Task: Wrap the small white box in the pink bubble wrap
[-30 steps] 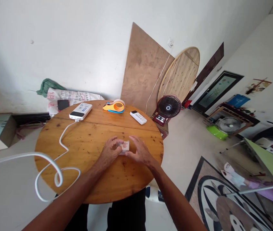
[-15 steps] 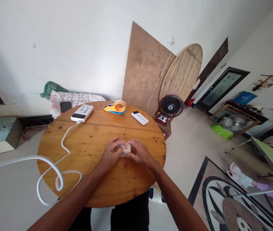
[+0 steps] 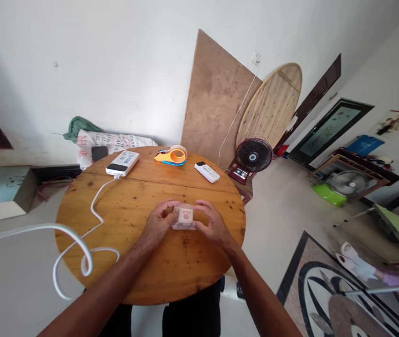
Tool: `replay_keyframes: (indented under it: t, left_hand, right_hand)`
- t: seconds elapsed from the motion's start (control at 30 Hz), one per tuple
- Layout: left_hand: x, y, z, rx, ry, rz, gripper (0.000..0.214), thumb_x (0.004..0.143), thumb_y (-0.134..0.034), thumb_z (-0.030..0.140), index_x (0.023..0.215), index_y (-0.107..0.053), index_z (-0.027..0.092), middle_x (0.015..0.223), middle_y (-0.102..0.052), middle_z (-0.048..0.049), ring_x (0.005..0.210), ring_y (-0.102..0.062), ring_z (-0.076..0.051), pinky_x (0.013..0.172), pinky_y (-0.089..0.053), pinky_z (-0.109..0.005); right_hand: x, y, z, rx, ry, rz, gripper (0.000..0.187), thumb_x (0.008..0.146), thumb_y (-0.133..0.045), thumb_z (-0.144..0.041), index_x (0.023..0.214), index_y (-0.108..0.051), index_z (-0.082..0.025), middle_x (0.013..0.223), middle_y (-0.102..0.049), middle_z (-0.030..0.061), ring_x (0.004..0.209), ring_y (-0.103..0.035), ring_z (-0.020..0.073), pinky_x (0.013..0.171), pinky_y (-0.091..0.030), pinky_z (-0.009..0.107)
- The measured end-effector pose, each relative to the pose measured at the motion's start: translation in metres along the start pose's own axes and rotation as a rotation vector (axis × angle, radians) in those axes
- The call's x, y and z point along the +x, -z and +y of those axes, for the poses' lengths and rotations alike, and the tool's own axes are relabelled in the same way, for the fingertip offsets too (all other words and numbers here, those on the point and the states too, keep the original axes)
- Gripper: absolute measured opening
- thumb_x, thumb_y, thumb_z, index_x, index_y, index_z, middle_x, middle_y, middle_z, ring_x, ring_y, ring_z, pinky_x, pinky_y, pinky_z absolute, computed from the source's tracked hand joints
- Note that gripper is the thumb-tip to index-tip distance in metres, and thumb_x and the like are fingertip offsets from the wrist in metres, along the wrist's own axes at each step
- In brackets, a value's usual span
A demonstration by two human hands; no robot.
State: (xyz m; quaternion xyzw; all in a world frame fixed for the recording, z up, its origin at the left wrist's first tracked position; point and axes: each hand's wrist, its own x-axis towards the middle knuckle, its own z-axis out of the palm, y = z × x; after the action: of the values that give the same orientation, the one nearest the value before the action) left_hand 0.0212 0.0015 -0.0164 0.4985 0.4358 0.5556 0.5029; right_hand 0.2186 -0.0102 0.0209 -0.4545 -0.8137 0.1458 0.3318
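Note:
A small pale square box with red print [image 3: 186,215] rests near the middle of the round wooden table [image 3: 143,276], with what looks like clear plastic around it. My left hand [image 3: 159,222] grips its left side, thumb along the near part and fingers curled toward the back. From the right, my right hand [image 3: 211,223] holds the plastic's edge, its thumb at the near corner and its forefinger at the far corner. The print faces up between both hands.
Along the table's far side are a white power bank [image 3: 124,163] with a white cable [image 3: 94,210], an orange and blue tape dispenser [image 3: 172,156], and a smaller white power bank [image 3: 207,172]. A dark red fan [image 3: 253,157] stands beyond the right edge.
My hands have spread a little, and the box's printed top now shows more fully between them. The whole view has shifted slightly.

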Motion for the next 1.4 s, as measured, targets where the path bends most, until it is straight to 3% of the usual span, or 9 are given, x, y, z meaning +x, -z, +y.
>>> replay_keyframes:
  t: [0.17, 0.33, 0.4, 0.53, 0.7, 0.9, 1.03, 1.23, 1.4]
  left_hand:
    - [0.001, -0.003, -0.003, -0.077, 0.075, -0.047, 0.052, 0.066, -0.061, 0.033, 0.113, -0.054, 0.013, 0.104, -0.067, -0.0094, 0.087, -0.066, -0.021, 0.074, -0.053, -0.034]
    - [-0.002, -0.002, -0.002, 0.249, -0.149, 0.098, 0.025, 0.073, -0.057, 0.033, 0.091, -0.064, 0.017, 0.089, -0.065, -0.0045, 0.081, -0.062, -0.017, 0.07, -0.051, -0.029]
    - [-0.004, -0.002, -0.001, 0.39, -0.229, 0.131, 0.018, 0.074, -0.055, 0.03, 0.083, -0.066, 0.018, 0.079, -0.061, -0.0022, 0.073, -0.059, -0.015, 0.067, -0.048, -0.027]
    - [-0.009, -0.004, 0.003, 0.54, -0.298, 0.092, 0.017, 0.077, -0.052, 0.028, 0.08, -0.067, 0.019, 0.07, -0.056, 0.0004, 0.064, -0.054, -0.013, 0.061, -0.044, -0.025]
    - [-0.013, -0.006, 0.005, 0.636, -0.314, 0.065, 0.019, 0.077, -0.054, 0.031, 0.086, -0.066, 0.02, 0.067, -0.051, 0.0013, 0.06, -0.051, -0.012, 0.06, -0.044, -0.024]
    - [-0.017, -0.007, 0.004, 0.748, -0.339, 0.001, 0.021, 0.076, -0.055, 0.028, 0.096, -0.063, 0.024, 0.092, -0.058, -0.0032, 0.079, -0.059, -0.016, 0.068, -0.048, -0.026]
    - [-0.016, -0.006, 0.0, 0.747, -0.347, -0.025, 0.021, 0.078, -0.054, 0.027, 0.097, -0.063, 0.025, 0.097, -0.058, -0.0035, 0.085, -0.06, -0.017, 0.07, -0.049, -0.026]
    - [-0.014, -0.004, -0.003, 0.726, -0.356, -0.049, 0.024, 0.078, -0.054, 0.025, 0.1, -0.064, 0.025, 0.094, -0.059, -0.0031, 0.086, -0.06, -0.018, 0.074, -0.049, -0.029]
    - [-0.013, -0.004, -0.001, 0.684, -0.312, -0.09, 0.023, 0.078, -0.053, 0.024, 0.099, -0.063, 0.023, 0.091, -0.06, -0.0029, 0.083, -0.058, -0.017, 0.072, -0.048, -0.029]
  right_hand:
    - [0.014, -0.006, -0.002, 0.065, -0.046, 0.009, 0.041, 0.075, -0.066, -0.029, 0.115, -0.057, -0.022, 0.124, -0.056, 0.0092, 0.116, -0.052, 0.0211, 0.097, -0.041, 0.037]
    - [0.023, -0.009, 0.01, 0.176, -0.302, 0.069, 0.03, 0.076, -0.058, -0.029, 0.104, -0.063, -0.018, 0.104, -0.066, 0.0073, 0.093, -0.061, 0.0192, 0.075, -0.049, 0.031]
    - [0.029, -0.008, 0.014, 0.207, -0.361, 0.063, 0.028, 0.075, -0.058, -0.03, 0.099, -0.064, -0.017, 0.097, -0.068, 0.0061, 0.085, -0.062, 0.018, 0.073, -0.049, 0.03]
    - [0.046, -0.01, 0.02, 0.251, -0.389, -0.007, 0.024, 0.074, -0.06, -0.031, 0.093, -0.067, -0.017, 0.094, -0.069, 0.0052, 0.083, -0.062, 0.0173, 0.077, -0.048, 0.03]
    - [0.067, -0.019, 0.022, 0.334, -0.438, -0.086, 0.022, 0.073, -0.062, -0.032, 0.085, -0.069, -0.016, 0.08, -0.069, 0.0016, 0.072, -0.059, 0.0141, 0.069, -0.046, 0.026]
    - [0.072, -0.024, 0.018, 0.4, -0.405, -0.058, 0.013, 0.07, -0.06, -0.027, 0.068, -0.065, -0.015, 0.064, -0.06, -0.0029, 0.062, -0.051, 0.0108, 0.059, -0.04, 0.021]
    - [0.063, -0.023, 0.011, 0.388, -0.374, -0.028, 0.015, 0.072, -0.057, -0.028, 0.068, -0.065, -0.016, 0.061, -0.058, -0.0038, 0.059, -0.049, 0.0103, 0.056, -0.038, 0.02]
    - [0.045, -0.017, -0.01, 0.205, -0.281, -0.04, 0.016, 0.077, -0.054, -0.021, 0.072, -0.069, -0.02, 0.07, -0.067, -0.0019, 0.068, -0.059, 0.0132, 0.065, -0.044, 0.022]
    - [0.032, -0.01, -0.025, -0.006, -0.089, -0.08, 0.021, 0.084, -0.051, -0.016, 0.074, -0.069, -0.022, 0.083, -0.071, -0.0008, 0.082, -0.063, 0.0137, 0.079, -0.043, 0.024]
